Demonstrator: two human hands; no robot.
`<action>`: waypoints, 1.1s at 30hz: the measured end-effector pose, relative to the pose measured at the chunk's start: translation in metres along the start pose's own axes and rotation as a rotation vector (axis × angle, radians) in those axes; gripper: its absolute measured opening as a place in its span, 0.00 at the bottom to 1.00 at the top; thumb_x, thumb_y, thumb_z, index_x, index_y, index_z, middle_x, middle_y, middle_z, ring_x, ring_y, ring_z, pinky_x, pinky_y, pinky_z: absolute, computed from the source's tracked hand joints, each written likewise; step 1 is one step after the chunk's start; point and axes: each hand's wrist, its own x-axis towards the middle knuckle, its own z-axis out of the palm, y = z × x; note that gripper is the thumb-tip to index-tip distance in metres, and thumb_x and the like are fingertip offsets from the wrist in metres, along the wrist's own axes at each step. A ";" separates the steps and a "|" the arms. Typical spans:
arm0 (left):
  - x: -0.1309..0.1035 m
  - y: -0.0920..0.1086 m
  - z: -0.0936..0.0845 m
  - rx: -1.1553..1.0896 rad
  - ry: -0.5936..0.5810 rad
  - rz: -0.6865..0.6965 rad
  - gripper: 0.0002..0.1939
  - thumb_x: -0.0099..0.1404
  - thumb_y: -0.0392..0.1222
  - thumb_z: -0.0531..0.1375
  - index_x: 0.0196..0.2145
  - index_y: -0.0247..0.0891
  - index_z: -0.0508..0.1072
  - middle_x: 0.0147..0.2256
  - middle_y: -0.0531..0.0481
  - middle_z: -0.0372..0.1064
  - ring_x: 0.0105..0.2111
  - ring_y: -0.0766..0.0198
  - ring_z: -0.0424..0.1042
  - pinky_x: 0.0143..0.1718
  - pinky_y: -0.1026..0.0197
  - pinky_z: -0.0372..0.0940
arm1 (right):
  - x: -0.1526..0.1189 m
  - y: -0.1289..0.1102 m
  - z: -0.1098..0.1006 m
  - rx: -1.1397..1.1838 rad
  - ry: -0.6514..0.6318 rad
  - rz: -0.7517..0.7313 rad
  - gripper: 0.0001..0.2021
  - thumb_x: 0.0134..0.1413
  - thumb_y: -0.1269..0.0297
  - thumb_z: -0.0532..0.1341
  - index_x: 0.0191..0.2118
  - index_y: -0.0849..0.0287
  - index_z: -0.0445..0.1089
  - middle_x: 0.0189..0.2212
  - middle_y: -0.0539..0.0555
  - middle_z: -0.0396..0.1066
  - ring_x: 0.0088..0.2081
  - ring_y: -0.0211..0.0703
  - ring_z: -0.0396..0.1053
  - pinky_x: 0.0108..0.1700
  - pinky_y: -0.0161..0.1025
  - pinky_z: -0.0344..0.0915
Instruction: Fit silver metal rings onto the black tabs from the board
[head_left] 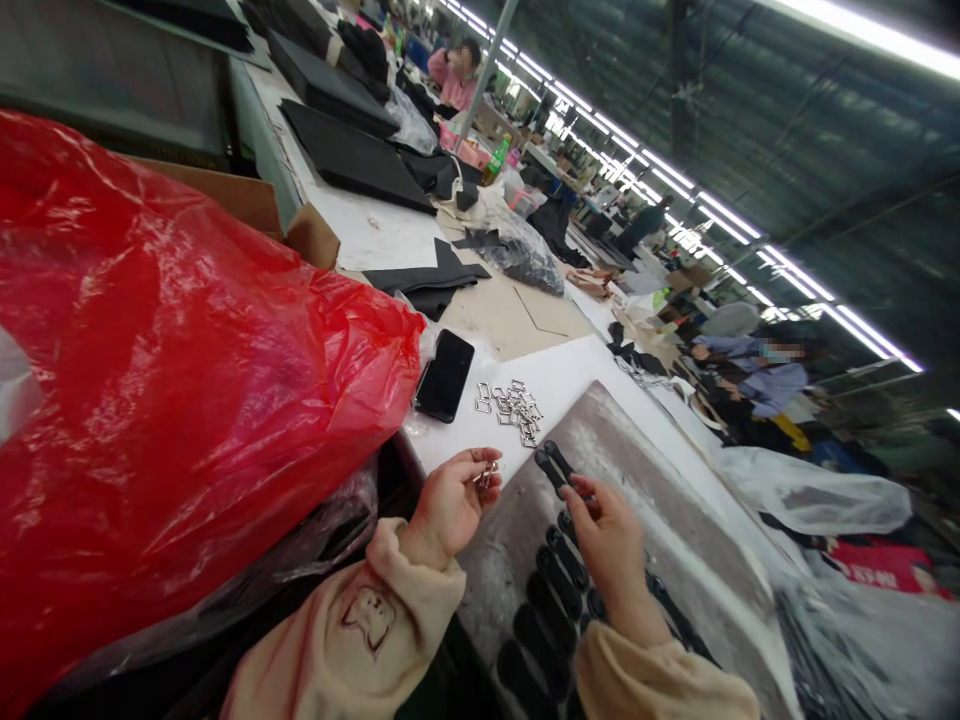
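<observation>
Small metal buckles (487, 474) rest in the curled fingers of my left hand (455, 500), which is closed around them. My right hand (609, 535) pinches the end of a narrow black strap (553, 466) lying over the grey board (592, 430). Rows of black straps (551, 610) lie on the board below and beside my right hand, some hidden by it. Just beyond my left hand, a loose pile of metal buckles (517, 408) sits on the white table (577, 365).
A black phone (445, 376) lies left of the buckle pile. A large red plastic bag (187, 400) fills the left side. Black sheets (352, 150) and a green bottle (496, 158) stand further back. People (772, 375) work at the right and far back.
</observation>
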 end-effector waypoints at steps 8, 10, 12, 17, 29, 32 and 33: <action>-0.001 0.000 0.002 -0.030 -0.045 -0.029 0.10 0.54 0.28 0.57 0.34 0.29 0.75 0.32 0.46 0.68 0.25 0.73 0.65 0.24 0.72 0.62 | 0.050 0.049 0.030 -0.137 -0.257 0.111 0.13 0.50 0.59 0.59 0.38 0.60 0.76 0.29 0.55 0.74 0.33 0.51 0.71 0.35 0.42 0.63; -0.002 -0.001 0.002 -0.006 -0.059 -0.004 0.14 0.51 0.24 0.56 0.35 0.29 0.75 0.34 0.45 0.69 0.28 0.71 0.67 0.28 0.71 0.64 | 0.054 0.050 0.035 -0.153 -0.290 0.123 0.12 0.49 0.59 0.61 0.37 0.59 0.76 0.28 0.54 0.74 0.32 0.50 0.72 0.33 0.41 0.63; -0.001 -0.002 0.002 0.018 -0.059 0.023 0.15 0.50 0.23 0.55 0.35 0.29 0.75 0.35 0.43 0.70 0.30 0.69 0.68 0.31 0.69 0.65 | 0.057 0.051 0.037 -0.164 -0.308 0.132 0.11 0.48 0.59 0.62 0.35 0.58 0.76 0.27 0.53 0.74 0.30 0.47 0.72 0.31 0.39 0.62; 0.000 -0.004 0.001 0.084 -0.047 0.030 0.14 0.54 0.28 0.57 0.39 0.30 0.74 0.34 0.45 0.69 0.28 0.70 0.68 0.27 0.69 0.63 | 0.061 0.049 0.034 -0.174 -0.283 0.101 0.06 0.45 0.61 0.63 0.25 0.57 0.72 0.18 0.48 0.70 0.22 0.42 0.68 0.24 0.35 0.59; 0.002 -0.003 -0.003 0.097 -0.098 0.085 0.10 0.53 0.40 0.63 0.34 0.33 0.74 0.26 0.53 0.62 0.19 0.76 0.57 0.17 0.72 0.46 | -0.029 -0.012 -0.026 -0.071 0.298 -0.565 0.07 0.53 0.73 0.62 0.36 0.53 0.73 0.34 0.53 0.71 0.34 0.44 0.67 0.40 0.41 0.66; -0.002 -0.007 0.000 0.211 -0.193 0.081 0.10 0.55 0.41 0.63 0.34 0.33 0.74 0.26 0.53 0.62 0.19 0.76 0.56 0.17 0.71 0.44 | -0.047 -0.025 -0.037 -0.031 0.374 -0.605 0.12 0.51 0.77 0.63 0.38 0.52 0.72 0.35 0.53 0.71 0.35 0.45 0.69 0.41 0.42 0.67; -0.003 -0.009 0.001 0.255 -0.227 0.075 0.10 0.55 0.41 0.63 0.34 0.33 0.74 0.25 0.53 0.61 0.19 0.76 0.55 0.17 0.70 0.44 | -0.052 -0.030 -0.038 0.007 0.380 -0.565 0.11 0.51 0.77 0.63 0.38 0.53 0.72 0.35 0.53 0.72 0.36 0.45 0.69 0.41 0.43 0.67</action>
